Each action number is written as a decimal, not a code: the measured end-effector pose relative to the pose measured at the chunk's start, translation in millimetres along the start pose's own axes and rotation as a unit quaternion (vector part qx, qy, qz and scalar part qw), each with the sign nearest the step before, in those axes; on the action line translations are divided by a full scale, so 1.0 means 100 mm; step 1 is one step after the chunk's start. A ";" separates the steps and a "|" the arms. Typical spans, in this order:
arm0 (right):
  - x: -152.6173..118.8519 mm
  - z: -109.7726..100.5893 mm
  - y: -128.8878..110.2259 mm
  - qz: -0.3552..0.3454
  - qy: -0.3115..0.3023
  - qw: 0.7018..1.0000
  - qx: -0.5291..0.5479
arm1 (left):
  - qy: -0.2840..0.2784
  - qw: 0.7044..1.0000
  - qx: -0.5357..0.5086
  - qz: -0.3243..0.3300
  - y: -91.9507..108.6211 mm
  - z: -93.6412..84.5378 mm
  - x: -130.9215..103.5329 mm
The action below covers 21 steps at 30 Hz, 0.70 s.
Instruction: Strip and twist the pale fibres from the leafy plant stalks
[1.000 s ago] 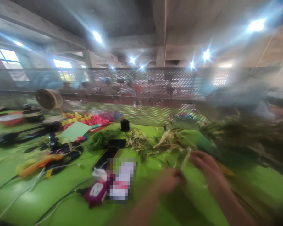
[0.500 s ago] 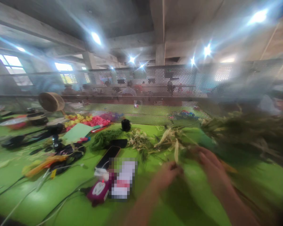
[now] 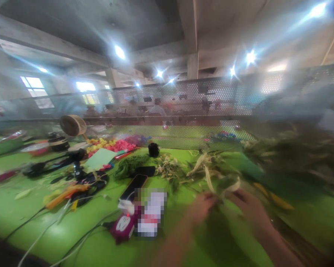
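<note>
Both hands, left [image 3: 205, 206] and right [image 3: 241, 200], pinch pale, papery, curling husk strips [image 3: 230, 188] above the smooth green table [image 3: 183, 226], right of two flat, rectangular phones [image 3: 134, 186].

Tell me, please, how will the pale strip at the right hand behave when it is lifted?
The pale strip is probably floppy, because it curls beside the right hand. It looks thin, so likely light. Its dry, leaf-like look suggests it may tear.
</note>
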State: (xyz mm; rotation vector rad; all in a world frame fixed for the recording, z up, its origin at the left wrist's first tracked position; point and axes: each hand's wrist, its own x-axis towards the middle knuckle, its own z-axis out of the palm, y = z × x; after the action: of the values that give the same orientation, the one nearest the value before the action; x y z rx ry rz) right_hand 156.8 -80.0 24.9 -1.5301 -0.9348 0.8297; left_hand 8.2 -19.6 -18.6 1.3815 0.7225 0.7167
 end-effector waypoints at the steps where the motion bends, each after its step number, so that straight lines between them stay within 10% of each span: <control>1: 0.00 0.00 0.00 -0.014 0.013 1.000 -0.006 | -0.016 1.000 0.017 0.011 -0.02 0.00 0.01; 21: 0.03 0.06 0.16 -0.073 -0.010 0.997 0.029 | 0.007 0.996 0.055 0.073 -0.05 0.10 -0.02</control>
State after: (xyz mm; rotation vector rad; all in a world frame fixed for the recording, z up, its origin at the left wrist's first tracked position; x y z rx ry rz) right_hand 154.5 -76.2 7.6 -1.3897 -1.0157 0.7622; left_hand 15.0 -27.9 -23.3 1.5422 0.6849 0.8120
